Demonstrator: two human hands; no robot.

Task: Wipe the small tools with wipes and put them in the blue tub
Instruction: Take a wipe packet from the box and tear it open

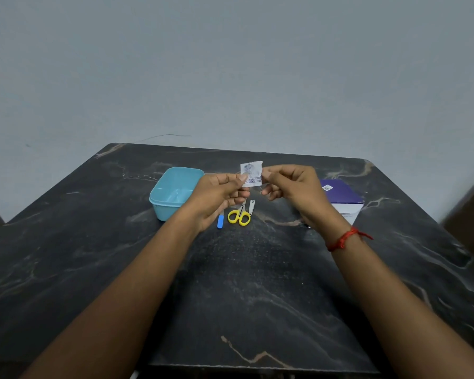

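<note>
2 pinch points set close together on 1 edge are what opening this wipe sachet (251,174) calls for, in my judgement. The step in hand looks like tearing the packet open, and it should give cleanly only if the thumbs sit nearly touching at the tear line and move opposite ways, 1 toward the body and 1 away. Pulling straight apart would likely just stretch or crumple it. Holding the sachet up over the table (257,283) means a dropped wipe would land on the dark marbled top, not the floor. The left hand (219,192) pinches the sachet's left edge between thumb and forefinger, its other fingers curled loosely beneath. The right hand (293,187), with a red thread (342,237) round its wrist, pinches the right edge the same way, its remaining fingers half curled and holding nothing else. Whether the packet is torn yet I cannot tell. The 3 small tools lie untouched on the table just below the hands: a blue-handled tool (220,221), partly hidden by the left hand, yellow-handled scissors (240,216) beside it, and a nail clipper (251,207) just right of the scissors. The blue tub (159,205) stands open just left of them, none of the tools in it yet, and a purple box (342,194) sits beyond the right hand.
</note>
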